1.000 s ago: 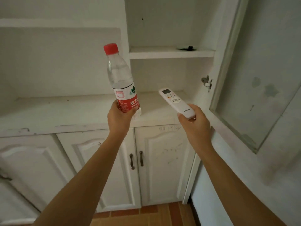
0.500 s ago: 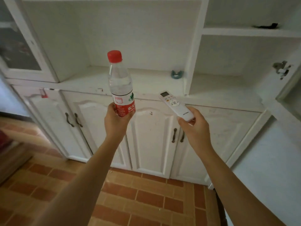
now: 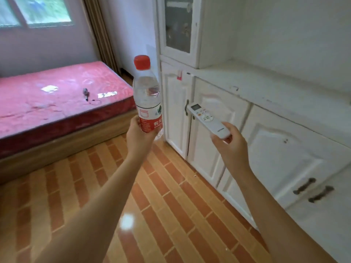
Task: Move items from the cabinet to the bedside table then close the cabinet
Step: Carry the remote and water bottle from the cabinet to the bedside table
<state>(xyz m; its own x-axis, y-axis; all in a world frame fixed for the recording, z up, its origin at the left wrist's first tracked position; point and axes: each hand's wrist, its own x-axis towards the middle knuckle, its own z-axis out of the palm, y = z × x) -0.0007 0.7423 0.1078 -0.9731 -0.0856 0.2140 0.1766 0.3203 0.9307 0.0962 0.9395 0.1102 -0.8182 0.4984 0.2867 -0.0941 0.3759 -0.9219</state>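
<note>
My view has swung left: bed (image 3: 57,95) now at 10 o'clock. Left hand (image 3: 139,137) grips bottle (image 3: 147,95) upright; right hand (image 3: 230,143) pinches remote (image 3: 208,120), pointing 10 o'clock.

Soft daylight fills the room from the window (image 3: 36,11) on my upper left, which is washed out bright. A white glare spot shines on the glossy floor (image 3: 126,222) between my forearms. The white cabinet (image 3: 275,130) looks hazy, its far details smeared. Everything is slightly soft with motion blur, and straight lines bow toward the edges of my wide view.
</note>
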